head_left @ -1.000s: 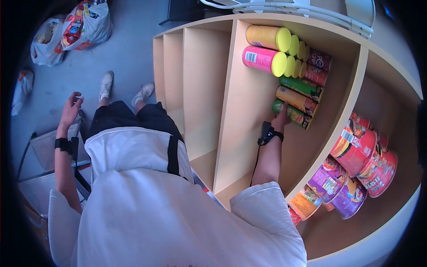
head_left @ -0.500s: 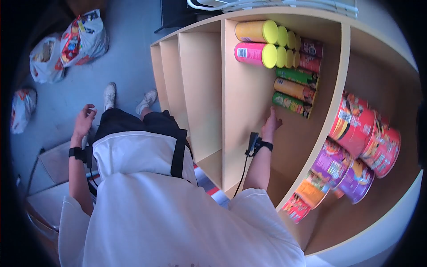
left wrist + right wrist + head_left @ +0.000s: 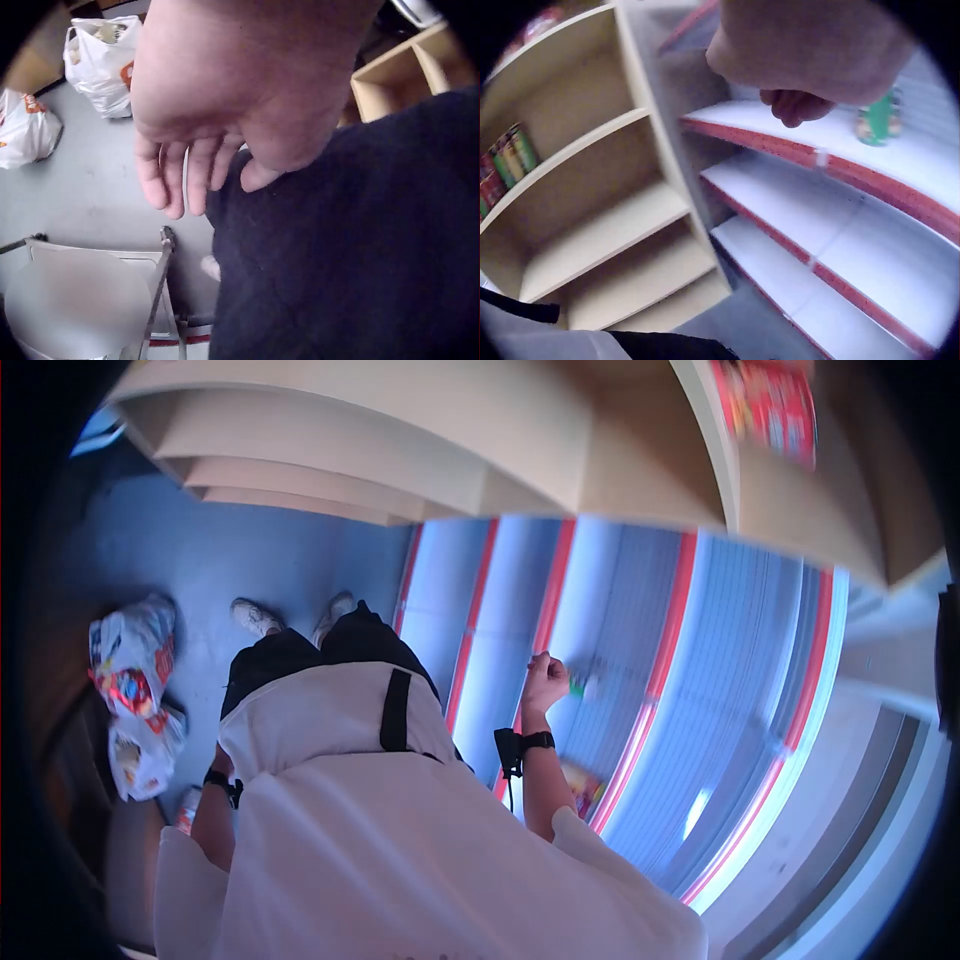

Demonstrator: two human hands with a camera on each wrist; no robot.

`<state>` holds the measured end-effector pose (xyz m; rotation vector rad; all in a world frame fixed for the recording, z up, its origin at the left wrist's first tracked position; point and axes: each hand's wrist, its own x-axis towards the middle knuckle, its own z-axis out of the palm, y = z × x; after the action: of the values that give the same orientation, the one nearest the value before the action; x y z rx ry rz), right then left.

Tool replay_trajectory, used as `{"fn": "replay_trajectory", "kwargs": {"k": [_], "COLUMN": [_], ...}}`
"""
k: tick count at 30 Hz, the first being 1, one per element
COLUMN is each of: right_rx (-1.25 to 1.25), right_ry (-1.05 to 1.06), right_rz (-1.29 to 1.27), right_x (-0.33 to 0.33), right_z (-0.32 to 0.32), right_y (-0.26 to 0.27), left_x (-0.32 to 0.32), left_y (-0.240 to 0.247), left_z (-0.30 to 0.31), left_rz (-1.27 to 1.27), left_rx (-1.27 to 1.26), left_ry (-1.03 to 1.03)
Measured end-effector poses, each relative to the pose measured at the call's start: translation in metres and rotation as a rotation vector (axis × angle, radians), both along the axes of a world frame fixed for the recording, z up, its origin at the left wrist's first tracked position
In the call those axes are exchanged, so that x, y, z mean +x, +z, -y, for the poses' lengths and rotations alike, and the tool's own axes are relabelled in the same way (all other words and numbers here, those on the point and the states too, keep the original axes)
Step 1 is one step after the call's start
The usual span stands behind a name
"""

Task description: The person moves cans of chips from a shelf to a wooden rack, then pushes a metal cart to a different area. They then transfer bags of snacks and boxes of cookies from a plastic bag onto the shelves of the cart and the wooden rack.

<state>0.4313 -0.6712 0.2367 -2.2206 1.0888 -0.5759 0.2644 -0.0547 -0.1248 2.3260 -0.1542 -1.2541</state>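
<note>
My right hand (image 3: pixel 546 682) is raised in front of the red-edged shelves, its fingers loosely curled and nothing showing between them. In the right wrist view the hand (image 3: pixel 806 56) overlaps the upper white shelf (image 3: pixel 780 120). A blurred green container (image 3: pixel 881 120) stands on that shelf, just past the fingers. My left hand (image 3: pixel 232 97) hangs beside the dark shorts (image 3: pixel 345 240), fingers loosely bent, holding nothing. In the head view it is mostly hidden by the body.
A wooden shelf unit (image 3: pixel 600 232) adjoins the red-edged one, with several chip cans (image 3: pixel 514 156) on one board. Red packs (image 3: pixel 770 410) sit on another. Plastic bags (image 3: pixel 105 67) lie on the floor. A metal-framed folding piece (image 3: pixel 97 255) stands near the left hand.
The body has turned from the wooden shelves to the red-edged shelves. My right hand has left the chip cans, and its fingers are more bent. The left hand has dropped beside the hip.
</note>
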Motion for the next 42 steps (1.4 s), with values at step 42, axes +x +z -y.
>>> {"fn": "replay_trajectory", "kwargs": {"k": [42], "right_rx": [-0.558], "right_ry": [-0.452], "right_rz": [-0.300], "right_x": [-0.432], "right_z": [0.203], "right_y": [0.010], "left_x": [-0.010], "left_y": [0.026], "left_z": [0.106], "left_rz": [0.063], "left_rx": [-0.078], "left_ry": [-0.208]}}
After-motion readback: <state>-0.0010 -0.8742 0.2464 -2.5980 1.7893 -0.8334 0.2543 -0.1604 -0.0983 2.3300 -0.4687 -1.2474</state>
